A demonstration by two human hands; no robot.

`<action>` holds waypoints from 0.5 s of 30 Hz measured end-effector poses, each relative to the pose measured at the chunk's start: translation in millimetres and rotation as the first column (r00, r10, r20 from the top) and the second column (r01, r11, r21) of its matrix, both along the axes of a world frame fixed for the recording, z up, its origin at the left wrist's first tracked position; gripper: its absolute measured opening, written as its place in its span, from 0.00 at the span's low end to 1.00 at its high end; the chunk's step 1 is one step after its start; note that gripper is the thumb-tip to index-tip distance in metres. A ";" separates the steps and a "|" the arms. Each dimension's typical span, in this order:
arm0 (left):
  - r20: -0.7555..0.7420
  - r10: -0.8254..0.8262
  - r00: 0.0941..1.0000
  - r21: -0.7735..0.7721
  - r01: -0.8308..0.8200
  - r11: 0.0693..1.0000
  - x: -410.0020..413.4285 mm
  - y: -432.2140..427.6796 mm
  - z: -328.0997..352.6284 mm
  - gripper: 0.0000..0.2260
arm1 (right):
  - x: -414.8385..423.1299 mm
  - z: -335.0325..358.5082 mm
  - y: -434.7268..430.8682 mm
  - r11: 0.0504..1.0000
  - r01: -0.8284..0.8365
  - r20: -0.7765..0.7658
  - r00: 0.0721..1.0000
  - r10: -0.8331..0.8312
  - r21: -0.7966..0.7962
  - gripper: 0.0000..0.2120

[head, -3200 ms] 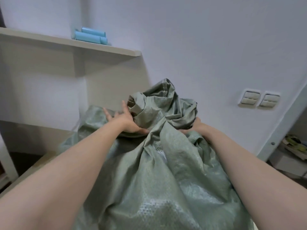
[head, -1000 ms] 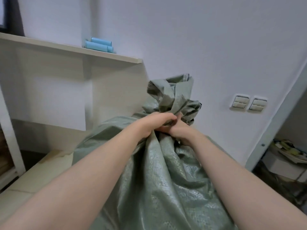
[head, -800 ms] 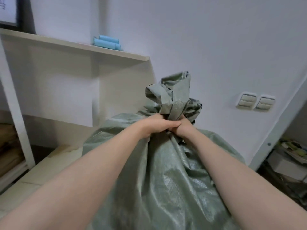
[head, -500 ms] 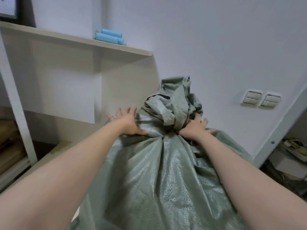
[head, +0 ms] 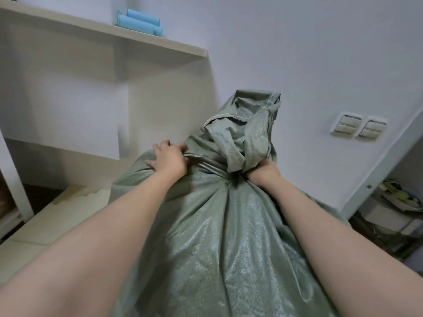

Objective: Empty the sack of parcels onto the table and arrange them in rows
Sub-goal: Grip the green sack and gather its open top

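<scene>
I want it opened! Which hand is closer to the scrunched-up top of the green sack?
Right. The right hand grips the scrunched-up top at its base; the left hand lies off to its left, on the sack where it bulges.
</scene>
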State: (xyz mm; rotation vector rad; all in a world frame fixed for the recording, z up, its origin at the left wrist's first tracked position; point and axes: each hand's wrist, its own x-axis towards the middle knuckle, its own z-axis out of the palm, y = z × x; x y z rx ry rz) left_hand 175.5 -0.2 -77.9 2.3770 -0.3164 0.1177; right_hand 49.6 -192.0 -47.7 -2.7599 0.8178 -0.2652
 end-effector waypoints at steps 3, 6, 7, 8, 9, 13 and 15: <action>-0.045 -0.004 0.999 -0.345 -0.012 0.938 3.2 -5.1 11.6 0.07 | -0.8 15.6 6.5 0.974 -0.065 0.270 0.963 0.005 0.215 0.26; 0.001 0.021 1.000 -0.622 -0.016 0.783 1.1 -7.0 31.9 0.06 | -0.4 41.0 18.9 0.829 -0.224 0.568 0.812 -0.132 0.513 0.24; 0.030 0.039 0.999 -0.680 -0.008 0.733 -1.5 -7.3 42.0 0.05 | 1.2 51.2 22.1 0.801 -0.259 0.603 0.783 -0.152 0.539 0.24; 0.058 0.057 0.997 -0.726 0.003 0.688 -5.0 -8.3 54.5 0.07 | 3.2 61.0 23.4 0.789 -0.278 0.620 0.768 -0.160 0.549 0.23; 0.087 0.066 0.994 -0.770 0.025 0.637 -7.2 -9.7 67.0 0.07 | 4.5 69.5 24.3 0.795 -0.277 0.634 0.755 -0.167 0.540 0.22; 0.165 -0.019 0.986 -0.883 0.156 0.443 -12.5 -19.5 110.7 0.13 | 2.5 92.0 21.1 0.835 -0.325 0.767 0.621 -0.165 0.443 0.16; 0.200 -0.078 0.977 -0.870 0.213 0.444 -17.8 -25.7 113.8 0.14 | -1.0 89.9 17.9 0.817 -0.334 0.763 0.619 -0.186 0.470 0.18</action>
